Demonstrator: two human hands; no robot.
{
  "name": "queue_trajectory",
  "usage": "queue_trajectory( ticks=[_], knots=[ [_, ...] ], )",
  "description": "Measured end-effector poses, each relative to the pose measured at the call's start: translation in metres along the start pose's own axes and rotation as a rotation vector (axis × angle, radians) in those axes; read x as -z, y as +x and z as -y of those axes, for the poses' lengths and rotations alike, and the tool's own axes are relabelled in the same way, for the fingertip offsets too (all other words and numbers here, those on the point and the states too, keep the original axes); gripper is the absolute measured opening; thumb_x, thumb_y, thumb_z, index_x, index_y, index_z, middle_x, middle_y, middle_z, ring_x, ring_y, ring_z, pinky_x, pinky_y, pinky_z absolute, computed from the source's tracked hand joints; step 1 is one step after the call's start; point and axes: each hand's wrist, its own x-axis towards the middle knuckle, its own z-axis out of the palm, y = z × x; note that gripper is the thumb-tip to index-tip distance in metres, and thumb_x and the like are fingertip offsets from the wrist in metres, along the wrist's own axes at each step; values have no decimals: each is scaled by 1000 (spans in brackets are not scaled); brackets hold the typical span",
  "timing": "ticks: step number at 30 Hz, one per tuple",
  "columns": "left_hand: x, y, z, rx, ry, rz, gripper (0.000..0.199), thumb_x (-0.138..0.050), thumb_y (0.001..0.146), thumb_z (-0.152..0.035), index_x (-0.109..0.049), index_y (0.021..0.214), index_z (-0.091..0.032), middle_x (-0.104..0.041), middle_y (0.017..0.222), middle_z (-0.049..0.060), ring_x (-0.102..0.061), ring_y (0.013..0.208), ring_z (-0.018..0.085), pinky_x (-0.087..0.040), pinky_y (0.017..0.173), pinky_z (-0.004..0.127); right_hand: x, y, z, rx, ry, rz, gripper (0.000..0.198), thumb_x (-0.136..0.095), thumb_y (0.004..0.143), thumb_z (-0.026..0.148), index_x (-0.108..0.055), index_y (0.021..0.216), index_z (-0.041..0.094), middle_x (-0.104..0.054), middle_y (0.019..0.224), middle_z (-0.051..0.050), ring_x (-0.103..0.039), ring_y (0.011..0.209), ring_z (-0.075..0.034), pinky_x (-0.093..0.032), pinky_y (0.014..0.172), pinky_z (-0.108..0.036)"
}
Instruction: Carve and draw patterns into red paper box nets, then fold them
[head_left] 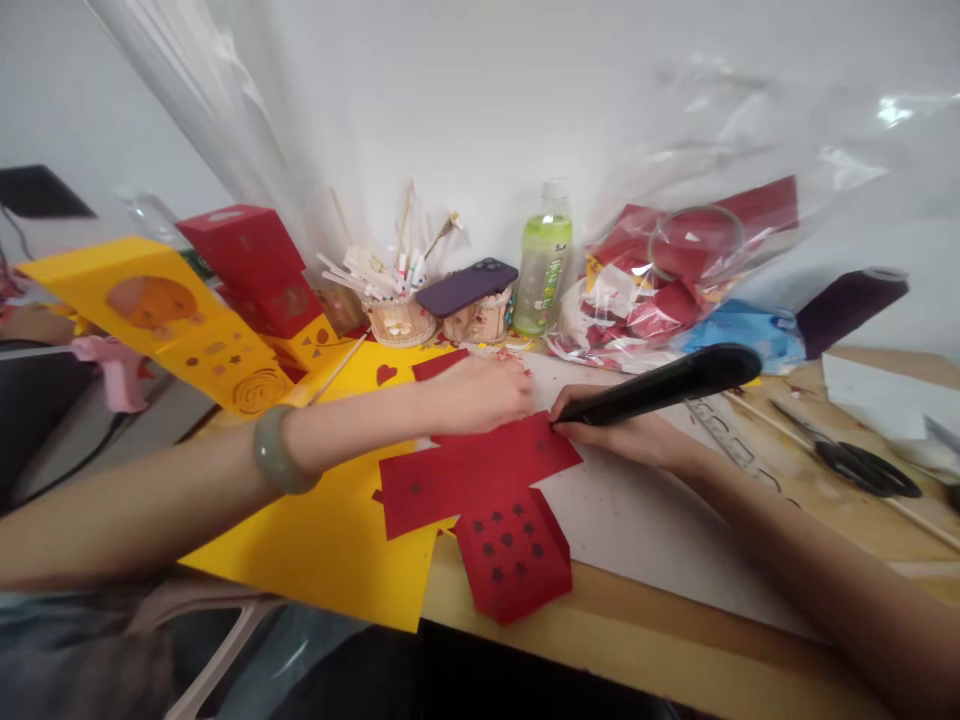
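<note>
A red paper cutout (457,485) with wide arms and a flap of star-shaped marks lies across yellow card and a white sheet, its flap reaching over the table's front edge. On its upper part rests my left hand (480,390), fingers curled down and holding the paper in place; a green bangle (281,450) circles that wrist. My right hand (611,430) is closed near the tip of a thick black pen-like tool (667,385), whose point meets the red paper's right arm. The tool's exact kind is unclear.
Tall yellow (165,320) and red paper boxes (251,265) stand left, near a pink glue gun (112,372). Behind are decorated pots (401,320), a phone (469,285), a green bottle (545,262) and a bag of scraps (637,310). Scissors (862,465) lie right.
</note>
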Motion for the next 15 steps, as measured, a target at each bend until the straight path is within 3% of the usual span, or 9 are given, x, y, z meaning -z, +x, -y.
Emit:
queue_trajectory(
  ticks=[5, 11, 15],
  knots=[
    [-17, -7, -18, -4, -49, -4, 25, -42, 94, -25, -62, 110, -26, -64, 96, 1, -59, 85, 15, -40, 57, 22, -2, -2, -2, -38, 22, -27, 9, -56, 81, 24, -58, 87, 17, -62, 83, -2, -57, 78, -17, -45, 70, -28],
    [-37, -4, -17, 46, -90, -52, 32, -36, 96, -41, -60, 104, -22, -58, 86, 1, -55, 79, 14, -37, 57, 23, -2, -3, -5, -61, 43, -22, 7, -55, 83, 23, -59, 83, 17, -62, 75, -1, -56, 68, -14, -44, 61, -24],
    [-52, -6, -14, -18, 11, -164, 21, -45, 94, -36, -58, 107, -26, -55, 88, 1, -52, 81, 15, -33, 54, 25, -2, -5, -9, -69, 10, -30, 8, -56, 83, 23, -61, 83, 18, -62, 71, 1, -55, 63, -12, -42, 57, -22]
  ],
)
